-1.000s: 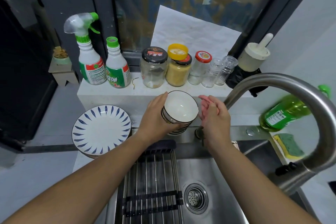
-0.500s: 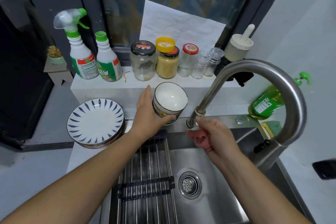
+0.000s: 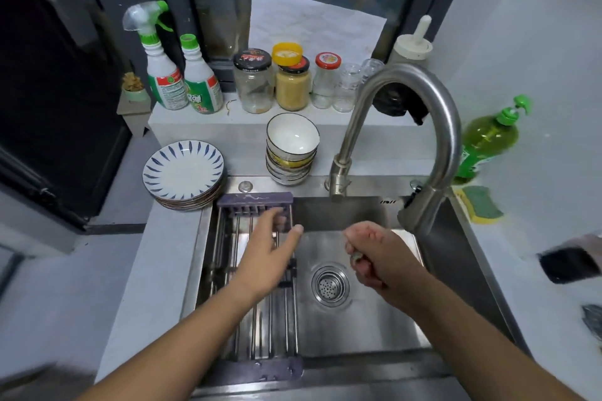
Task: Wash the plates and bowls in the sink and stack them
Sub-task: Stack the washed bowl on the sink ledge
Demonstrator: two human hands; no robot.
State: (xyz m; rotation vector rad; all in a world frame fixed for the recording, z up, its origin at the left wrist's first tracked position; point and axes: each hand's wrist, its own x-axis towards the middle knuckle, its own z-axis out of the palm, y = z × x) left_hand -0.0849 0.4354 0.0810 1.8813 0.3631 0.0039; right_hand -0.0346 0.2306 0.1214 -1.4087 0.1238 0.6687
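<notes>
A stack of several bowls [image 3: 291, 153], white inside with striped outsides, stands on the sink's back rim below the ledge. Left of it sits a stack of white plates with blue leaf marks [image 3: 184, 172] on the counter. My left hand [image 3: 270, 251] hovers open over the far end of the drying rack [image 3: 260, 319], apart from the bowls and holding nothing. My right hand [image 3: 374, 254] is curled into a fist above the steel sink [image 3: 374, 329], near the drain [image 3: 330, 285]. A small grey bit shows between its fingers; I cannot tell what it is.
The curved faucet [image 3: 423, 91] arches over the sink's right side, its spout ending right of the bowls. A green sponge [image 3: 480, 208] and a green soap bottle [image 3: 485, 140] lie at the right. Jars [image 3: 254, 85] and spray bottles [image 3: 163, 75] line the ledge.
My left hand has let go of the top bowl, now resting on the stack, and drawn back over the rack. My right hand has dropped from the faucet spout into the sink.
</notes>
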